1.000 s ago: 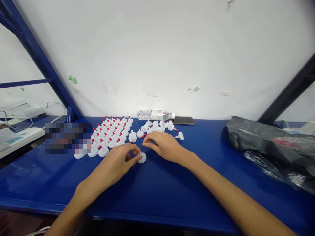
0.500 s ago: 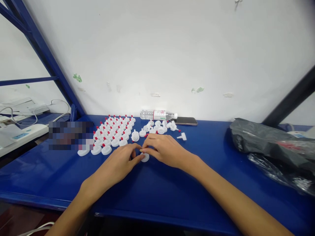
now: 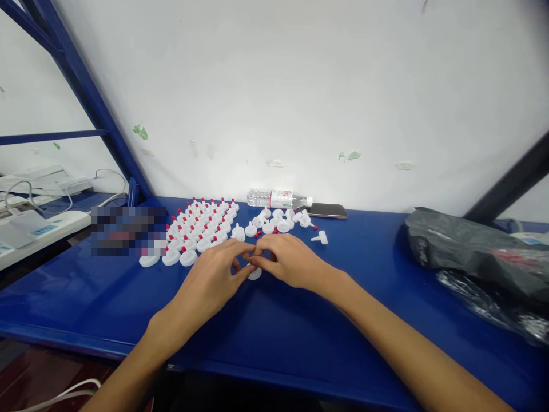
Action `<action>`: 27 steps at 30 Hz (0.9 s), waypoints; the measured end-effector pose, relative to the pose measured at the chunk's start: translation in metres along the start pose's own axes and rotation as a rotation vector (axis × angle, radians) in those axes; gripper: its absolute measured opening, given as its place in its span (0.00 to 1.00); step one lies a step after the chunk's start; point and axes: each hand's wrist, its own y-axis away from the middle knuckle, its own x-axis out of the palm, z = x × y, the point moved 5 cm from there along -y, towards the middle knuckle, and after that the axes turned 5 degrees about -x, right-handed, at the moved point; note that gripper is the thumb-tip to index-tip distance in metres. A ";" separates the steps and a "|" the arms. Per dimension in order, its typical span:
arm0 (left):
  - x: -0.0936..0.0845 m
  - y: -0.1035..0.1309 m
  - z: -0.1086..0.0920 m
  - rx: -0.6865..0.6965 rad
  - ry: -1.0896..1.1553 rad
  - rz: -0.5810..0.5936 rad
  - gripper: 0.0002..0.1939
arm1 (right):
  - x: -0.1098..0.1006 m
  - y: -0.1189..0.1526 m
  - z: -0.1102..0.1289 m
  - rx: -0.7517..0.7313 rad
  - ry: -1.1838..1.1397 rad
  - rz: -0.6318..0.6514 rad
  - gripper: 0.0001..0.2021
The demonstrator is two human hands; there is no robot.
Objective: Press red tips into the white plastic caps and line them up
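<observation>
Currently, left hand: thumb and fingers curled to a narrow pinch just above the white cap; contact hidden, so cannot tell of any hold.
Right hand: thumb and fingers bent nearly together, tips against those of the left hand; cannot tell of anything pinched between.
White cap: upright on the blue table, at the middle, beneath both sets of fingertips; spout out of sight.
Work at the spout: judging by the neighbouring rows, probably seating a red tip; calling next for a steady base and a straight push down.
Rows of caps: to the left, spouts up, mostly red-tipped.
Loose caps: heaped at far centre, red tips among them.
Bottle: lying on the far side; red and green label print, too small to read.
Phone: just right of the bottle; no brand visible.
Grey bag: at right; red print, too blurred to read.
</observation>
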 end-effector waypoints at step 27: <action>-0.046 -0.002 0.046 -0.352 -0.477 0.011 0.13 | -0.003 0.005 -0.012 0.015 0.295 0.071 0.18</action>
